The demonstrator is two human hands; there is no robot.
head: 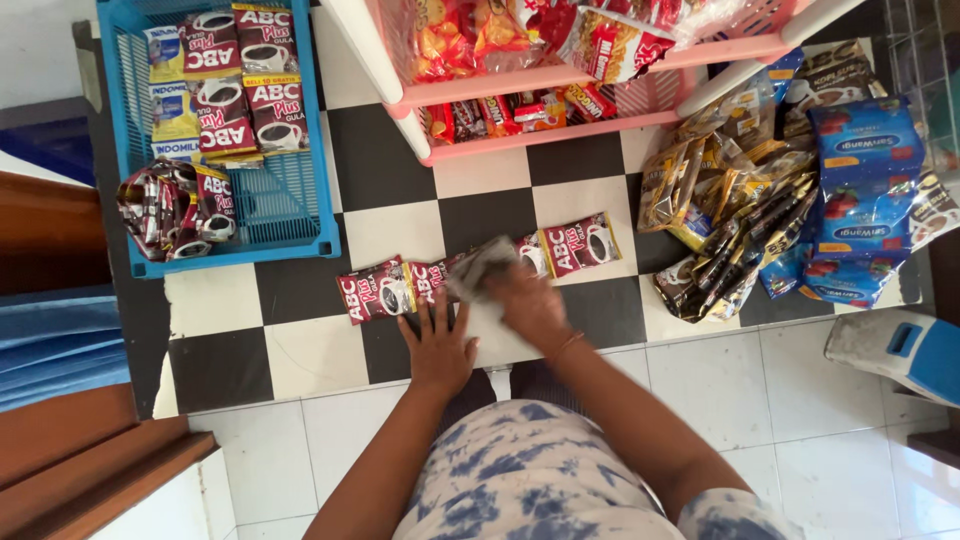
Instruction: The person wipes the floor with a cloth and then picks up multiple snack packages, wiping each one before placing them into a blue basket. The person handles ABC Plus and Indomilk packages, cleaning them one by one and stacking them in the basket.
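- Left hand (pixel 438 345): flat, fingers spread, palm down on the checkered floor (pixel 300 340), fingertips touching the strip of red coffee sachets (pixel 400 288).
- Right hand (pixel 528 303): blurred, on the middle of the strip; whether it grips cannot be told.
- Strip lies across the tiles, its far sachet (pixel 580 245) beyond the right hand.
- Blue basket (pixel 290 210) upper left holds more sachets; pink rack (pixel 560 75) above; gold and blue packets (pixel 780 200) piled right.

A sachet strip (pixel 480 272) lies between basket (pixel 300 215) left and packet pile (pixel 740 220) right.
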